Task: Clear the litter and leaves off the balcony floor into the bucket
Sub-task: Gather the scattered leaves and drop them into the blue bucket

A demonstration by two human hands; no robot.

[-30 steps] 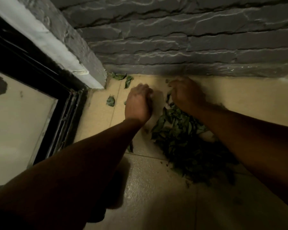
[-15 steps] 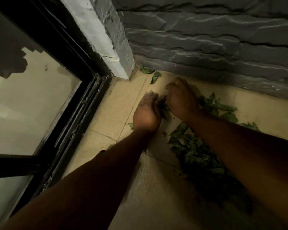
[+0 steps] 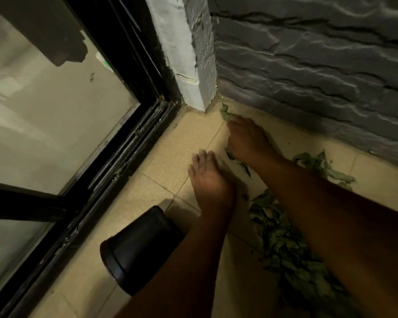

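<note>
A pile of green leaves (image 3: 285, 253) lies on the beige floor tiles (image 3: 170, 157), partly under my right forearm, and more leaves (image 3: 319, 164) lie near the stone wall. A single leaf (image 3: 224, 112) sits in the corner. My right hand (image 3: 246, 138) lies flat on the floor, its fingertips touching that corner leaf, with small leaves under its palm. Beside it my left hand (image 3: 210, 180) rests on the tile, fingers loosely bent, with nothing visible in it. A black bucket (image 3: 138, 249) stands at lower left, partly hidden by my left forearm.
A grey stone wall (image 3: 308, 76) runs along the back and right. A black sliding door frame with glass (image 3: 55, 122) and its floor track (image 3: 124, 157) close off the left side. A whitish pillar edge (image 3: 184, 65) forms the corner.
My right hand has reached forward to the corner leaf and my left hand has drawn back from it. The view has swung left and the bucket has come into view.
</note>
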